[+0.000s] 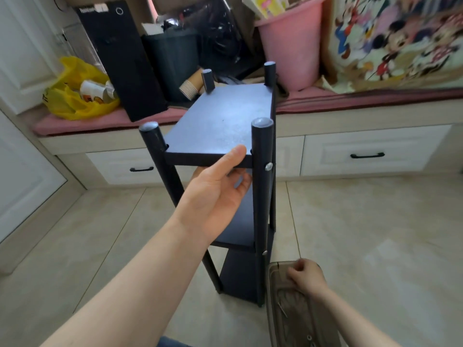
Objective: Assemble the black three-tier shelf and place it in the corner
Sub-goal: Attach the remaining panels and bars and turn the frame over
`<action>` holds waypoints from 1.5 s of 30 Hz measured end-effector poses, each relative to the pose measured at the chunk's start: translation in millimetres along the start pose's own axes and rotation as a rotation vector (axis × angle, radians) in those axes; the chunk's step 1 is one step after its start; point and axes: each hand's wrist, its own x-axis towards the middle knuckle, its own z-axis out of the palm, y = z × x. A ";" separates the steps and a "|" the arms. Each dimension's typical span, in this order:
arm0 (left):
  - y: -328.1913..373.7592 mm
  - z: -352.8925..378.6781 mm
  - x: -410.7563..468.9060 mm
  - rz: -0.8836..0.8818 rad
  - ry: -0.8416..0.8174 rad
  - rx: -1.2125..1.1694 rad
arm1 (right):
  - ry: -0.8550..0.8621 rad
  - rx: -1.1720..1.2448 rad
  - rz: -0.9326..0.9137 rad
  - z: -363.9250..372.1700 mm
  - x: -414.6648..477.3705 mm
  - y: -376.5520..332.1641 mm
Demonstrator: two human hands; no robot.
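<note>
The black three-tier shelf [220, 121] stands upright on the tiled floor in front of me, its round posts rising above the top board. My left hand [215, 194] grips the near edge of the top board, thumb on top and fingers underneath. Low at the right, my right hand [304, 274] is curled at the rim of a brown translucent plastic box [288, 311]; what its fingers hold is hidden. Silver bolt heads show on the shelf's near right post.
Behind the shelf runs a window bench with a pink cushion [75, 121] and white drawers [363, 154]. On it sit a yellow bag [75, 101], a black board [120, 58], a dark bin [172, 61] and a pink bucket [290, 41]. Loose screws lie in the brown box.
</note>
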 end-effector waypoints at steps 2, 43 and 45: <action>-0.2 1.6 -0.5 0.007 0.007 -0.016 | 0.000 0.153 0.010 -16.4 -6.5 -24.2; 2.4 -23.8 6.3 0.009 -0.030 -0.040 | -0.436 0.534 -0.650 -124.3 -101.7 -236.5; 7.9 -29.2 7.4 0.015 -0.020 -0.034 | -0.465 0.522 -0.654 -122.0 -98.9 -244.0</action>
